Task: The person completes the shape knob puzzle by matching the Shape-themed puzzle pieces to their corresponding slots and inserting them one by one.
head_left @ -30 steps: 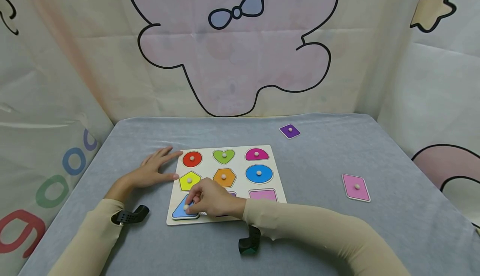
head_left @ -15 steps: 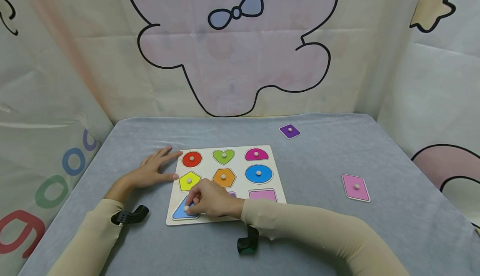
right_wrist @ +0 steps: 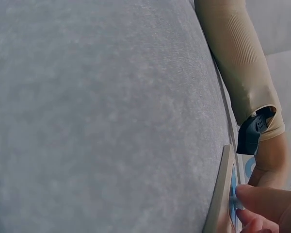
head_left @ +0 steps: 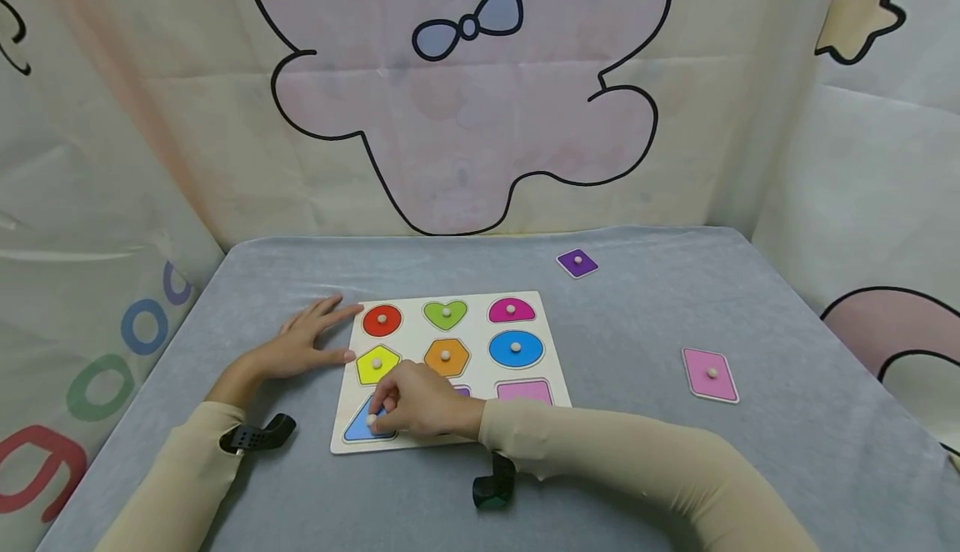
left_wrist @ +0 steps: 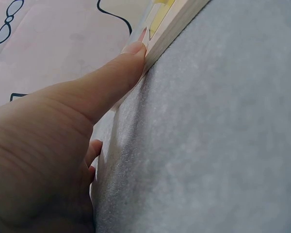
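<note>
My right hand (head_left: 427, 402) reaches over the front of a white shape puzzle board (head_left: 412, 327). Its thumb and fingertips pinch the small knob of a blue triangle piece (head_left: 358, 428), which lies in the front left recess. In the right wrist view the thumb (right_wrist: 262, 199) is close to the board's blue part. My left hand (head_left: 303, 343) is spread at the board's left side, fingers fairly straight. Seen from the left wrist, the thumb (left_wrist: 111, 80) presses against the wooden edge (left_wrist: 169, 41). A purple recess (head_left: 464, 390) is partly hidden behind the right hand.
Red circle (head_left: 372, 326), green heart and other knobbed pieces sit in the board. Its pink rectangular recess (head_left: 525, 390) holds no piece. On the grey cloth (head_left: 630, 327) lie a purple diamond piece (head_left: 570, 268) and a pink rectangle piece (head_left: 705, 385).
The blue triangle, slightly raised and tilted a second ago, now lies flatter in its recess. Both hands keep their places; the head view has shifted a little.
</note>
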The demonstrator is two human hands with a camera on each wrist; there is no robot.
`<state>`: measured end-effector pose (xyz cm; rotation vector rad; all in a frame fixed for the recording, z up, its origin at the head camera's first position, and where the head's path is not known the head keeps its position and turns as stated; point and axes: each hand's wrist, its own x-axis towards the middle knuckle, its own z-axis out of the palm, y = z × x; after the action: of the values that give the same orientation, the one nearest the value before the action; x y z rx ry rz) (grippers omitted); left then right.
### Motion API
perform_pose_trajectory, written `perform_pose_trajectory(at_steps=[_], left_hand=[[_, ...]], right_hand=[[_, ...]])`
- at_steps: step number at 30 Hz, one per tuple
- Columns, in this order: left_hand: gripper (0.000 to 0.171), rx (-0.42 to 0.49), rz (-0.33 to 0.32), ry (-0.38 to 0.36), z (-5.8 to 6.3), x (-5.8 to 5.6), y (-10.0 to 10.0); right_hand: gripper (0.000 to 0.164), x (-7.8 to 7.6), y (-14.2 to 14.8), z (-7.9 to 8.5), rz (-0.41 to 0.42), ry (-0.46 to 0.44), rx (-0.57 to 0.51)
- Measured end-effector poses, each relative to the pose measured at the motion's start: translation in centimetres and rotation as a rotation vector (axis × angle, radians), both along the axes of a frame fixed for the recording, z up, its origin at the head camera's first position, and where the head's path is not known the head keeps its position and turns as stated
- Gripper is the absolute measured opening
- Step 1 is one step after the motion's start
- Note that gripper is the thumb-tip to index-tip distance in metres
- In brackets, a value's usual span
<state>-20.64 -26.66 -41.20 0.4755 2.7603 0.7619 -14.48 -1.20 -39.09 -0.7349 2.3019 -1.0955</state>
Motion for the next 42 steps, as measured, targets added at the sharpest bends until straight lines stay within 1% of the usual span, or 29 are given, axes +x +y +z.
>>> perform_pose_trajectory(at_steps=[9, 16, 19, 27, 30, 35, 42], left_hand=[[0.084, -0.006, -0.002, 0.006, -0.2, 0.1, -0.2], [0.084, -0.005, -0.007, 0.01, -0.2, 0.0, -0.3], [0.084, -0.004, -0.007, 0.007, -0.2, 0.0, -0.2], [0.084, 0.0, -0.008, 0.008, -0.2, 0.1, -0.2], [0.084, 0.002, -0.008, 0.011, -0.1, 0.2, -0.2], [0.084, 0.001, -0.005, 0.009, -0.1, 0.1, -0.1], [0.085, -0.013, 0.006, -0.006, -0.2, 0.1, -0.1]], right_hand=[[0.008, -0.2, 0.2, 0.0, 0.018, -0.03, -0.03], [0.008, -0.6, 0.5, 0.1, 0.055, -0.1, -0.067], [0.009, -0.7, 0.6, 0.1, 0.064, -0.115, -0.081], [0.014, -0.9, 1.2, 0.2, 0.087, -0.157, -0.155], [0.017, -1.0, 1.6, 0.5, 0.096, -0.149, -0.17], [0.02, -1.5, 2.5, 1.0, 0.105, -0.095, -0.162], [0.02, -2.4, 4.3, 1.8, 0.047, -0.049, -0.143]])
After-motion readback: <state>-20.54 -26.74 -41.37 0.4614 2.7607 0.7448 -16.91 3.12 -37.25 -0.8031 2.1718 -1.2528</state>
